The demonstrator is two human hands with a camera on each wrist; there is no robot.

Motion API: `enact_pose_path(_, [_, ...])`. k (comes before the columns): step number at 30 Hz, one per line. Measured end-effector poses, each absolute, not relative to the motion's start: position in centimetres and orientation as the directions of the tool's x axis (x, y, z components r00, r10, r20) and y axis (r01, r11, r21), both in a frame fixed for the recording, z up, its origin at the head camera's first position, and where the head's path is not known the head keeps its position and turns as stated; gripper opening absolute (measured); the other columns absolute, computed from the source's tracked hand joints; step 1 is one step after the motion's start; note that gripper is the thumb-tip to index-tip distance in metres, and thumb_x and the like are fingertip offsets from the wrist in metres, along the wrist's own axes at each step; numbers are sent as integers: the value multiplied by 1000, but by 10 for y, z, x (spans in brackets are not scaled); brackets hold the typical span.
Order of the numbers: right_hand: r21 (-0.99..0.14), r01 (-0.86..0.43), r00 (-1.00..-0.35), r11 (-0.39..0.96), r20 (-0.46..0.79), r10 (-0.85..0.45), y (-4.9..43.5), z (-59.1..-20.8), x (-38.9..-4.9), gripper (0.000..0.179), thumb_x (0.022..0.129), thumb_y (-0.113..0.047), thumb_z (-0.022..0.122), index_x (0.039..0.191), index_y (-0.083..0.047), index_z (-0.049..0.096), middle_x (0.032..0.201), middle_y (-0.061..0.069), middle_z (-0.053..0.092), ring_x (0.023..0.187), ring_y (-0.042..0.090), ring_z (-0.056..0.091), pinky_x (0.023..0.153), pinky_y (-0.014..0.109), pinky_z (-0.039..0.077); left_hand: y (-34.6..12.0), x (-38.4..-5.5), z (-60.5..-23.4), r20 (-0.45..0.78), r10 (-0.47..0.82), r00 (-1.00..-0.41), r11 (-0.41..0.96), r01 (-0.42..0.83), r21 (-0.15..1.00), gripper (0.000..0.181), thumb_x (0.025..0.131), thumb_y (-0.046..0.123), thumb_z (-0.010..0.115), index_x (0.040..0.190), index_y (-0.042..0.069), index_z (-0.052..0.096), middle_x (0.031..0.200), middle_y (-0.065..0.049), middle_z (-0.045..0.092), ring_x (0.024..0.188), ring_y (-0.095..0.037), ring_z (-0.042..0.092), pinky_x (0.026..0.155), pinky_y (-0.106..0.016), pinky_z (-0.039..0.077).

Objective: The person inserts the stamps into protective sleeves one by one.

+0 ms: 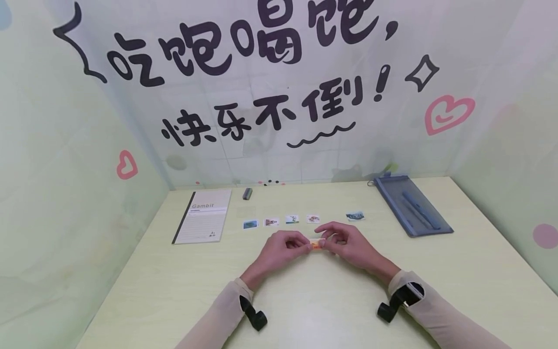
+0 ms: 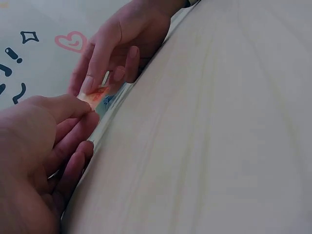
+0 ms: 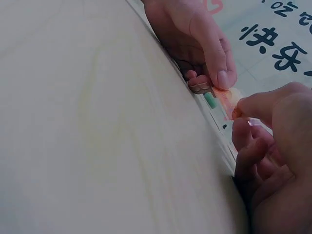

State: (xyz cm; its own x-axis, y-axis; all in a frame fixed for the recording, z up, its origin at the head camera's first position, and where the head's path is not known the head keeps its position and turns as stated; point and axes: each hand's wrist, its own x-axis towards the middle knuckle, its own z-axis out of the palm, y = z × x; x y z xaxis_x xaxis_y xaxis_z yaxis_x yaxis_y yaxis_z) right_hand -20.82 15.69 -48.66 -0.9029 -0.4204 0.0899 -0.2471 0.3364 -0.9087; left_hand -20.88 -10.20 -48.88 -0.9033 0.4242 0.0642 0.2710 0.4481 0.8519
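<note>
A small orange-and-white stamp (image 1: 317, 244) is held just above the table, near the row of stamps. My left hand (image 1: 285, 249) pinches its left edge between thumb and fingers. At its right edge, the thumb and a finger of my right hand (image 1: 348, 245) grip it. The left wrist view shows the stamp (image 2: 93, 99) stretched between both thumbs; the right wrist view shows its orange face (image 3: 225, 101) too. Beyond the hands lie a blue-green stamp (image 1: 250, 224), several pale picture stamps (image 1: 292, 219) in a row, and a blue stamp (image 1: 355, 216) farther right.
On the table (image 1: 305, 310), a notebook (image 1: 205, 218) marked Gambit lies at the left. A small dark eraser-like block (image 1: 247, 194) sits behind the row. To the right is a blue zip pouch (image 1: 411, 206) with pens inside. A printed cloth wall (image 1: 261, 160) closes off the back.
</note>
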Motion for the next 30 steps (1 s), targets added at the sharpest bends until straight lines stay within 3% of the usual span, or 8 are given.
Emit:
enact_pose_path(6, [-850, -314, -906, 423, 135, -401, 154, -479, -216, 26, 99, -23, 82, 125, -20, 77, 108, 1, 76, 74, 15, 68, 67, 25, 54, -96, -213, -486, 57, 393, -918, 502, 266, 823, 9, 100, 36, 79, 100, 29, 84, 89, 15, 79, 82, -3, 69, 81, -24, 55])
enact_pose_path(13, [-811, -316, -920, 493, 134, -369, 157, -467, -239, 18, 97, -24, 84, 114, -20, 81, 105, 1, 79, 70, 17, 62, 62, 26, 50, -85, -227, -481, 89, 346, -934, 494, 262, 829, 11, 102, 31, 78, 106, 22, 84, 91, 10, 79, 82, -7, 68, 81, -26, 55])
enact_pose_path(16, [-802, -295, -935, 520, 132, -329, 163, -466, -252, 18, 97, -22, 84, 115, -20, 82, 103, 2, 79, 72, 20, 61, 62, 27, 49, -77, -237, -476, 136, 322, -937, 551, 303, 778, 9, 102, 26, 77, 107, 21, 84, 91, 9, 78, 78, -8, 63, 77, -25, 51])
enact_pose_path(19, [-795, -267, -950, 544, 124, -285, 172, -466, -263, 18, 98, -19, 83, 115, -18, 82, 100, 4, 79, 75, 21, 59, 64, 27, 49, -69, -248, -472, 178, 305, -936, 660, 342, 669, 12, 102, 21, 76, 112, 21, 83, 98, 8, 79, 87, -12, 61, 83, -28, 50])
enact_pose_path(24, [-767, -264, -957, 585, 133, -257, 179, -469, -276, 18, 97, -16, 83, 115, -14, 82, 96, 5, 78, 77, 20, 59, 68, 27, 48, -60, -262, -470, 177, 295, -939, 791, 344, 505, 21, 101, 20, 78, 122, 21, 81, 123, 2, 78, 116, -21, 62, 103, -38, 52])
enact_pose_path(30, [-726, -303, -946, 618, 148, -290, 182, -471, -287, 15, 96, -13, 83, 111, -14, 82, 92, 5, 77, 76, 18, 59, 69, 27, 48, -58, -271, -465, 130, 315, -940, 839, 340, 425, 26, 101, 23, 79, 127, 21, 79, 132, -2, 76, 121, -26, 63, 107, -43, 52])
